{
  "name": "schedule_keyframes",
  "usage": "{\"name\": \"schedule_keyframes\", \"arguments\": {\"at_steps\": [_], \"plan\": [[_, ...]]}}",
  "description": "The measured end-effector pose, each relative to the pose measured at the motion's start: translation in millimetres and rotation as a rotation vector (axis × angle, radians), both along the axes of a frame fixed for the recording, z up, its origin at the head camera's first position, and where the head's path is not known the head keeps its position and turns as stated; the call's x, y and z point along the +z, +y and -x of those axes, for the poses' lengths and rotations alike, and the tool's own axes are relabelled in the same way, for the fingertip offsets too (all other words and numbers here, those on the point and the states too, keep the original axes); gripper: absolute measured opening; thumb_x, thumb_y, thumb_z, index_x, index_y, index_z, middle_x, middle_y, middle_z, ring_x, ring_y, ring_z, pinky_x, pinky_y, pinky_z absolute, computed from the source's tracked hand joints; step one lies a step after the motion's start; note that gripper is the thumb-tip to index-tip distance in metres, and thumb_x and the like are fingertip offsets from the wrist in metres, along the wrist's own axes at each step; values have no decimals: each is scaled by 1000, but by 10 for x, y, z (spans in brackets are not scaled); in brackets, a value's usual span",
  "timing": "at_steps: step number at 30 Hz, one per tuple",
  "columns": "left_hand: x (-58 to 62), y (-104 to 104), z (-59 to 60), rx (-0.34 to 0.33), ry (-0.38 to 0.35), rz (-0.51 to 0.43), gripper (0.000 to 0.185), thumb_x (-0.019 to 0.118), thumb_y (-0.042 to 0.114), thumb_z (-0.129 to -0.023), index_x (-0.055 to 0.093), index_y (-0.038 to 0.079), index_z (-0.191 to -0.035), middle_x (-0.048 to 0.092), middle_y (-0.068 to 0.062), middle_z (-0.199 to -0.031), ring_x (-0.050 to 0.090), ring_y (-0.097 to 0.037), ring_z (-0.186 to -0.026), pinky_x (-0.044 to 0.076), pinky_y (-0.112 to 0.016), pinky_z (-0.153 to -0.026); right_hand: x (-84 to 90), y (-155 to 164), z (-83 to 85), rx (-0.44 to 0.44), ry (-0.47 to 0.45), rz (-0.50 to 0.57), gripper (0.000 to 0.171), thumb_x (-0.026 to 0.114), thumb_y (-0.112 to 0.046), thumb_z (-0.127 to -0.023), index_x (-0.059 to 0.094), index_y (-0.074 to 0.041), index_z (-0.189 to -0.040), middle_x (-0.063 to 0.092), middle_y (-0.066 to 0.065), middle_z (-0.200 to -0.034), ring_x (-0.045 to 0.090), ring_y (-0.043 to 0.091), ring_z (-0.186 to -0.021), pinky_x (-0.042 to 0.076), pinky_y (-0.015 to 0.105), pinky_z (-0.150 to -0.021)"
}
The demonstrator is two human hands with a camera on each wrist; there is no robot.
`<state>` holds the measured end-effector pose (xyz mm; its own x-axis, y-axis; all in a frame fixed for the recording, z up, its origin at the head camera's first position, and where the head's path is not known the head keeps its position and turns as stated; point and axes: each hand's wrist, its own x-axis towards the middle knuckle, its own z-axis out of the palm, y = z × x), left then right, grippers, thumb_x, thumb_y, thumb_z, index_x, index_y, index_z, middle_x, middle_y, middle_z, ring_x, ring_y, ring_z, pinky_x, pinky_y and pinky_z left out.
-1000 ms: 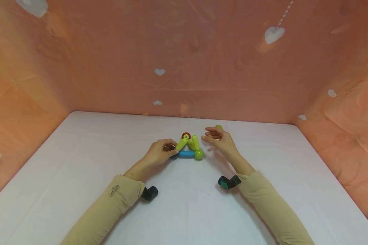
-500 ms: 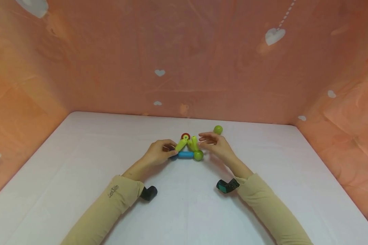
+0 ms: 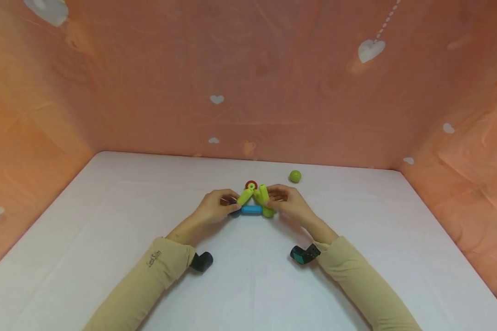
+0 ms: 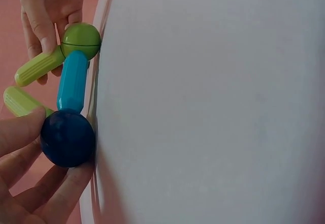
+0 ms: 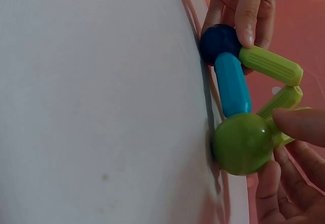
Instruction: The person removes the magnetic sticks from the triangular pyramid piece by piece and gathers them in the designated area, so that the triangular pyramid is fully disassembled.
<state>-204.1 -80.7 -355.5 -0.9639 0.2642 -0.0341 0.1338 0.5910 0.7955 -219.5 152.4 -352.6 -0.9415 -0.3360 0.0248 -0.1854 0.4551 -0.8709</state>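
A toy frame of magnetic rods and balls lies near the table's far side. My left hand [image 3: 215, 207] grips its dark blue ball [image 4: 68, 137], with the thumb where a yellow-green rod [image 3: 245, 196] meets it. A blue rod [image 3: 251, 209] runs from that ball to a green ball [image 5: 242, 144]. My right hand [image 3: 291, 205] pinches another yellow-green rod [image 3: 264, 192] standing off the green ball, its fingers close under the ball. A third yellow-green rod [image 5: 281, 101] leans inward from the green ball, its end near the left rod's tip.
Just behind the frame is a red ring-shaped piece [image 3: 251, 184] with a yellow-green centre. A loose green ball [image 3: 295, 176] sits farther back to the right. The white table [image 3: 248, 285] ends at an orange cloth backdrop [image 3: 248, 69] with pale hearts.
My right hand has come left and down from beside the loose green ball and now pinches the rod on the frame's green ball. The left hand has kept its place.
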Motion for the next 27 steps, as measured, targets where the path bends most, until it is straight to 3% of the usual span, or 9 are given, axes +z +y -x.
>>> {"name": "schedule_keyframes", "arguments": {"at_steps": [12,27], "plan": [[-11,11,-3,3,-6,0,23,65,15,-91,67,7,-112,67,-14,-112,62,-32,-107,48,-45,-96,-24,-38,6,-34,89,-43,38,71,-7,-84,61,3,-119,67,20,-104,64,29,-95,53,36,-85],[-12,15,-4,8,-10,9,24,65,16,-91,66,8,-114,66,-15,-113,62,-32,-107,48,-45,-95,-7,-25,-30,-97,125,-152,40,74,-16,-84,61,-4,-121,68,13,-106,70,28,-95,57,37,-79]]}}
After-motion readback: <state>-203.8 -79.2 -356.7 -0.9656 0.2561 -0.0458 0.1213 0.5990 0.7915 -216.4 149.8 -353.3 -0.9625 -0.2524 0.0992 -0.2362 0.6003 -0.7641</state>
